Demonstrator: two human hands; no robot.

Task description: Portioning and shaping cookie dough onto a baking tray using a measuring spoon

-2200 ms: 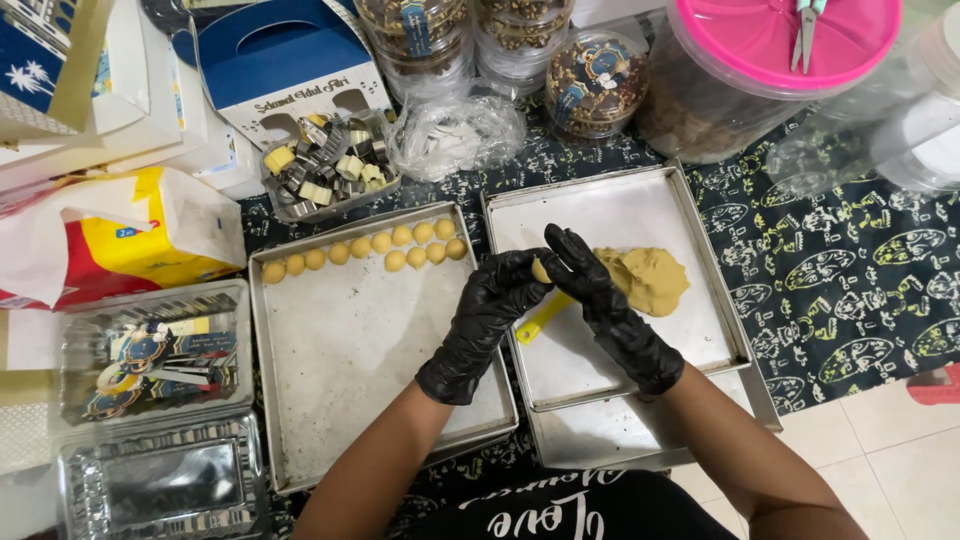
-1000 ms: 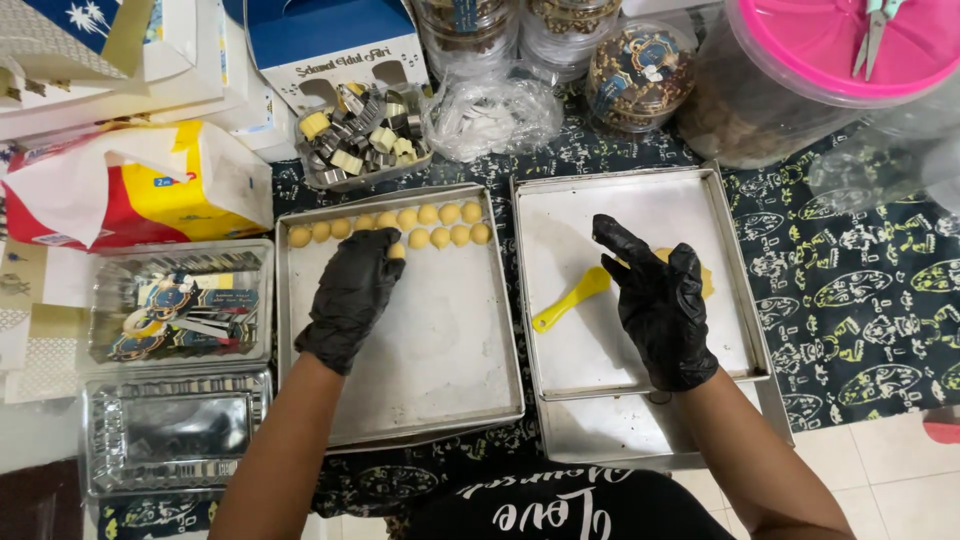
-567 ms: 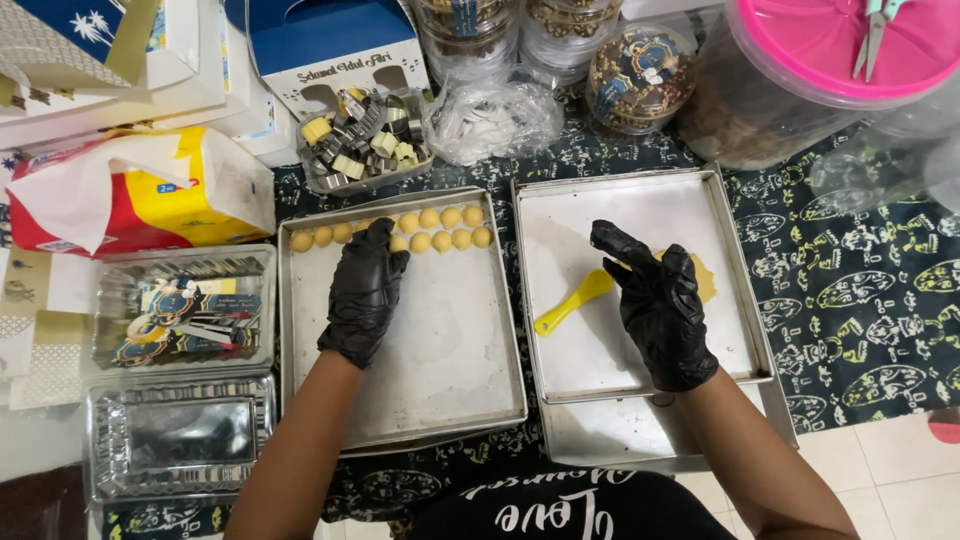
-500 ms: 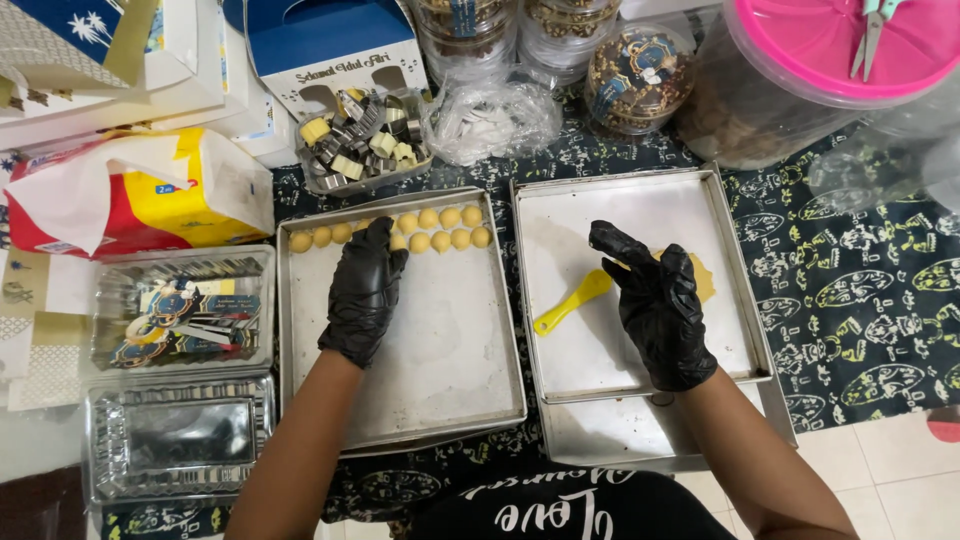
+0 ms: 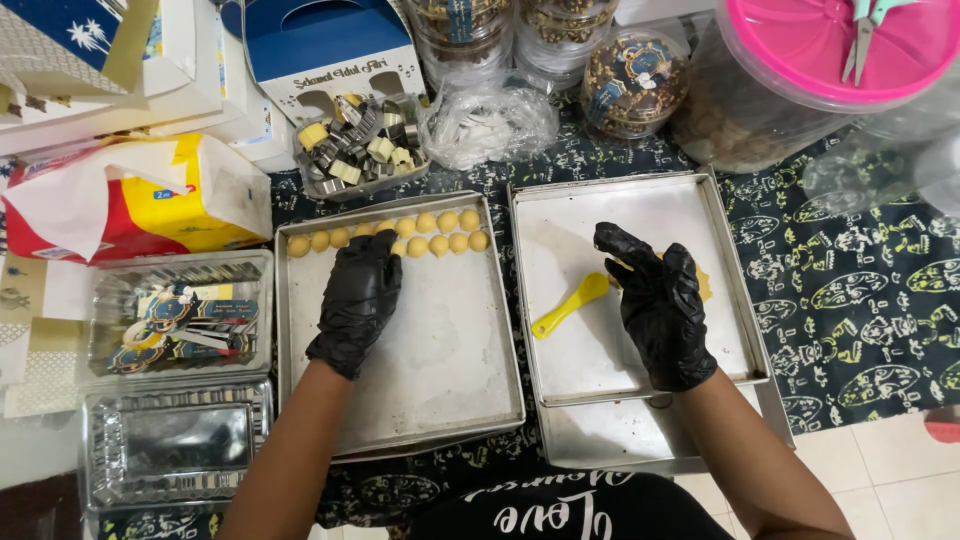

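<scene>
While the left hand, in a black glove, lies palm down on the left baking tray, its fingertips reach the rows of small yellow dough balls lined up along the tray's far edge; whether the fingers pinch one of the balls cannot be told, since the glove hides them. The right hand, also gloved in black, rests over the right baking tray with fingers curled down onto a flat lump of yellow dough, most of which is covered by the hand; the grip looks loose and narrow, though what it holds, if anything, is hidden. A yellow plastic spoon lies on that tray just beside the right hand, apart from its fingers.

Beyond the trays, a clear tub of metal cookie cutters stands near the dough balls, with a crumpled clear plastic bag beside it and a blue cardboard box behind. Lidded jars of dark cookies stand farther back, next to a large container with a pink lid. To the left sit a yellow and red tissue pack and two clear plastic containers, the nearer one empty. A dark patterned cloth covers the surface under everything.
</scene>
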